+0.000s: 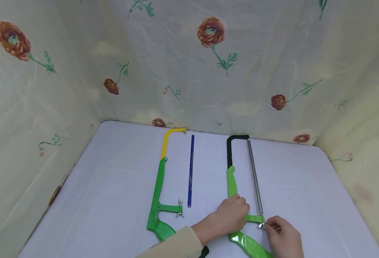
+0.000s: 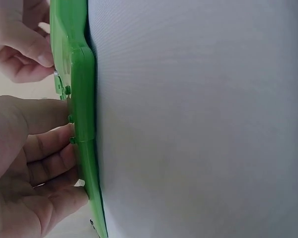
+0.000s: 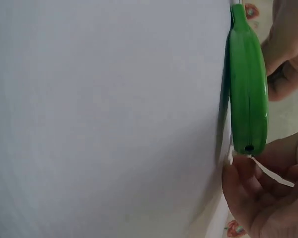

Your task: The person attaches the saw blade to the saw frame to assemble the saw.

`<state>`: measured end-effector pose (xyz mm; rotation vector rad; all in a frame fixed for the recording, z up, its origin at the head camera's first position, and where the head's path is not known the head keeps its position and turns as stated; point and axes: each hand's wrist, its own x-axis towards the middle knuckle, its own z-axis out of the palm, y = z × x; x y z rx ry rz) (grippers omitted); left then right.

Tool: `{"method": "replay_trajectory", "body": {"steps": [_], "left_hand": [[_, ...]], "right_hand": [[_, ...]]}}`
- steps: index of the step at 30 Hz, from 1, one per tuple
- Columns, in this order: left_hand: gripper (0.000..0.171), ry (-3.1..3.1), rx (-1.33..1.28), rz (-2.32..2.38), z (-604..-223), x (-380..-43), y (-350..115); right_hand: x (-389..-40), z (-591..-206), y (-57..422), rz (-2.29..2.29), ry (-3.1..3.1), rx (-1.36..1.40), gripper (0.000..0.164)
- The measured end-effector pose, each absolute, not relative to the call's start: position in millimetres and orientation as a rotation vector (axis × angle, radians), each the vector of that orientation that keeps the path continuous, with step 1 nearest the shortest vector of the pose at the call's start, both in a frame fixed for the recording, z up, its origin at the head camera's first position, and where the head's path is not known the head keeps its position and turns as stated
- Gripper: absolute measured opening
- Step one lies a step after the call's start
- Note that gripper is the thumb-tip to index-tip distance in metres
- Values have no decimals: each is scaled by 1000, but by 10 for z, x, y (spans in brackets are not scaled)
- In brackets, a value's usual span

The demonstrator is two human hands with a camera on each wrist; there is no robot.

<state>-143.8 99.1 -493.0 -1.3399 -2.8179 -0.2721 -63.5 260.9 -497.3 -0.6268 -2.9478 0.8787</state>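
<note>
A hacksaw with a light green handle [image 1: 250,245] and a black front frame [image 1: 229,152] lies flat on the table. A grey blade [image 1: 255,175] runs along its open side. My left hand [image 1: 231,215] grips the green frame above the handle; in the left wrist view its fingers [image 2: 49,153] press along the green edge. At the lower blade mount, my right hand [image 1: 284,236] pinches the wing nut [image 1: 261,226] between thumb and forefinger. From the right wrist view, the handle end [image 3: 249,99] hides the wing nut, with the right hand [image 3: 263,193] beyond it.
To the left lies a second hacksaw [image 1: 158,182], green with a yellow front, without a blade between its mounts. A separate blue blade [image 1: 191,172] lies between the two saws. Flower-patterned cloth [image 1: 189,71] hangs around the white table [image 1: 112,197].
</note>
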Motion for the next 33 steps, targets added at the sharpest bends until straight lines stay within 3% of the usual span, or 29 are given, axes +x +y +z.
{"method": "replay_trajectory", "body": {"steps": [5, 11, 17, 33], "left_hand": [[20, -2820, -1331, -274, -4937, -1440, 1005], [20, -2800, -1346, -268, -4950, -1440, 1018], [20, -2777, -1351, -236, -4980, -1446, 1026], [20, -2818, -1339, -265, -4932, -1432, 1026]], "right_hand": [[-596, -4878, 2528, 584, -2996, -443, 6], [-611, -4797, 2447, 416, -3142, -428, 20], [-646, -4793, 2391, 266, -3163, -379, 21], [-664, -4804, 2482, 490, -3231, -554, 25]]}}
